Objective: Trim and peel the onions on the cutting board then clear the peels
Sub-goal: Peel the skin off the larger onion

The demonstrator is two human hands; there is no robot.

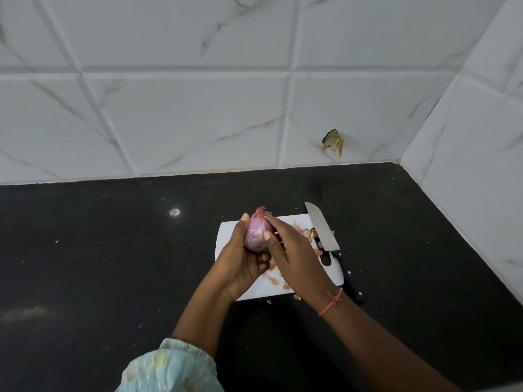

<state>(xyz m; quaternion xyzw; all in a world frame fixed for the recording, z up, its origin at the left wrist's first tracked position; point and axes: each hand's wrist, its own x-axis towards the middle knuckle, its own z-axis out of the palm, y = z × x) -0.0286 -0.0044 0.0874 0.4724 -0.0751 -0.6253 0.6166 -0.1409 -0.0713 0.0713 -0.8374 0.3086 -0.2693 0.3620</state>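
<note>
Working outward from the near edge, a pale green patterned sleeve (169, 366) is seen on the left forearm, and a thin orange thread bracelet (331, 302) on the right wrist. The small purple-red onion (256, 236) is held up over the white plastic cutting board (226, 236), cupped in the left hand (240, 261), whose fingers are curled round it from below and from the left. The right hand (294, 250) is laid against the onion's right side, its thumb and forefinger pinched at the skin there. The onion's long axis is pointed away from the person, with a curl of loosened papery skin (261, 212) at the far tip and a cut face turned toward the camera; the next pull is judged to run along that axis, and the right hand is the one placed for it. Pinkish peel scraps (276, 280) are scattered on the board. Farther right, a steel-bladed knife (322, 226) is laid across the board's corner, on the black stone counter (113, 250).
</note>
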